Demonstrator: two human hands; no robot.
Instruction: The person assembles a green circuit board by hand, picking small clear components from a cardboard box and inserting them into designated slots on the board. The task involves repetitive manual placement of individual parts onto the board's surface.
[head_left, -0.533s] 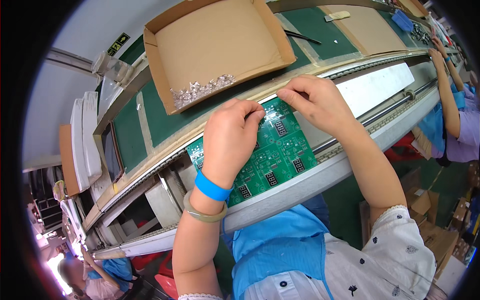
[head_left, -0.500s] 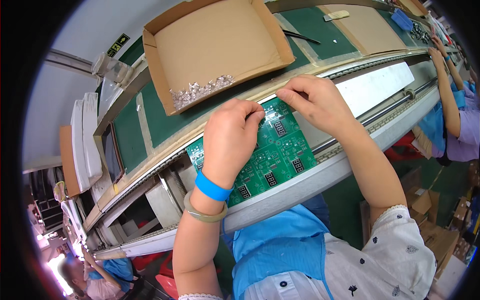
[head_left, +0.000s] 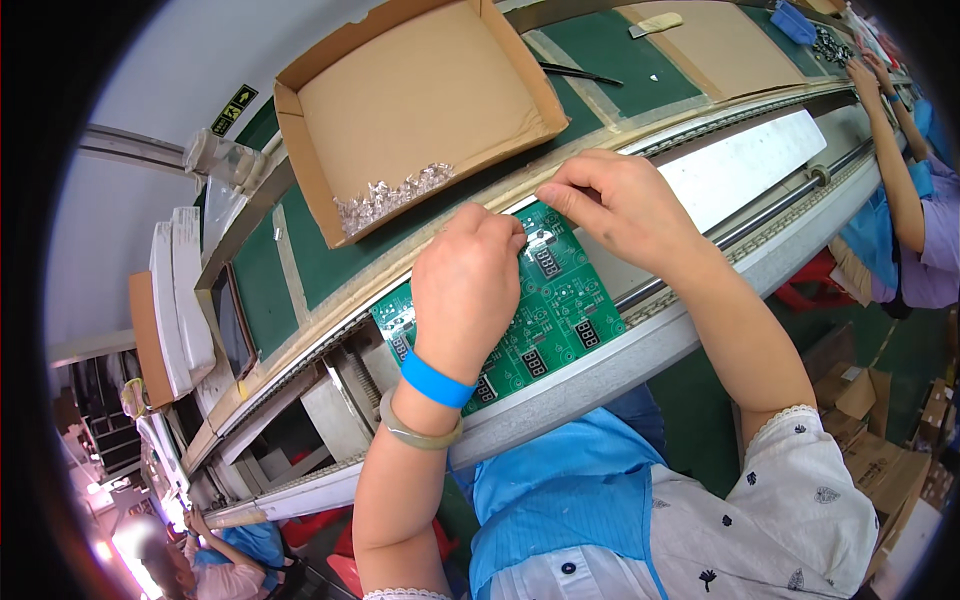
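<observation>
A green circuit board with several black three-digit displays lies across the rails of a conveyor line in front of me. My left hand is over the board's left half, its thumb and fingertips pinched together close to the far edge; the hand hides part of the board. At the far right corner my right hand is closed too, thumb against index finger. Whatever small thing either pinch may hold is hidden. Beyond the hands stands a shallow cardboard box with small clear plastic parts heaped along its near side.
Black tweezers and a light-handled scraper or brush lie on the green bench. A blue bin stands at the far right, near a co-worker's arms. Another person works at the lower left. The metal front rail runs before me.
The view has shifted slightly. Both hands stay pinched near the board's far edge; the left fingers have curled in a little, and the right fingertips have come closer to the board's corner.
</observation>
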